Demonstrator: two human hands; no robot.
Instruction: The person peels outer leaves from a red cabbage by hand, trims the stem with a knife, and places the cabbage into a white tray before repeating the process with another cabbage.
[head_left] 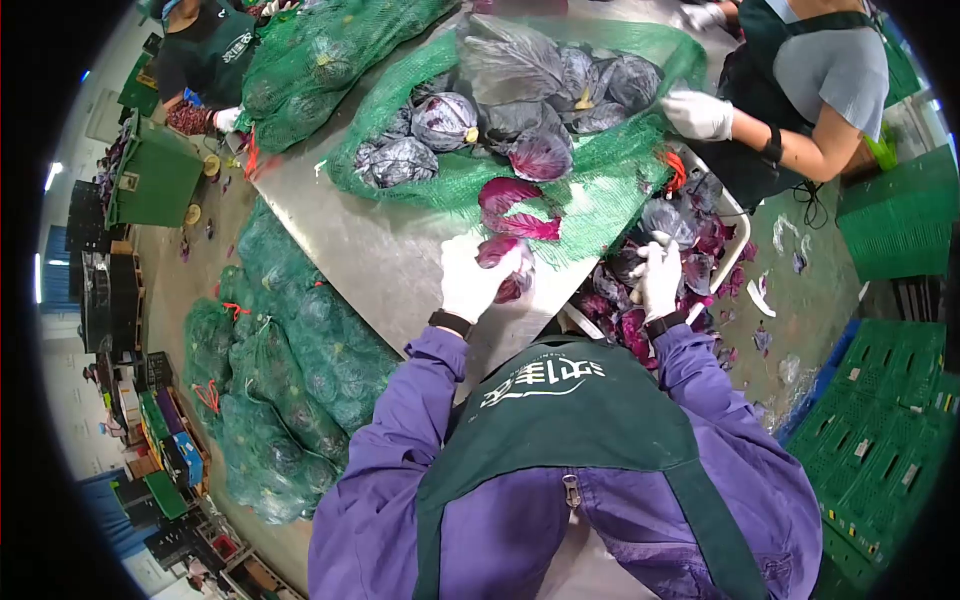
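Observation:
My left hand [472, 277], in a white glove, is closed on a small red cabbage [516, 272] above the near end of the metal table. My right hand [658, 277], gloved too, is over the crate of leaves with its fingers curled; whatever lies in them I cannot make out. Loose purple leaves [518, 208] rest on the netting just beyond the left hand. Farther back, several red cabbages [444, 122] lie on an opened green mesh bag [350, 180].
A white-rimmed crate [738, 245] of cabbage leaves stands right of the metal table [350, 255]. Filled mesh bags [285, 375] are piled on the floor at left. Across the table are two co-workers; one's gloved hand [697, 115] touches the netting. Green crates [880, 430] stand at right.

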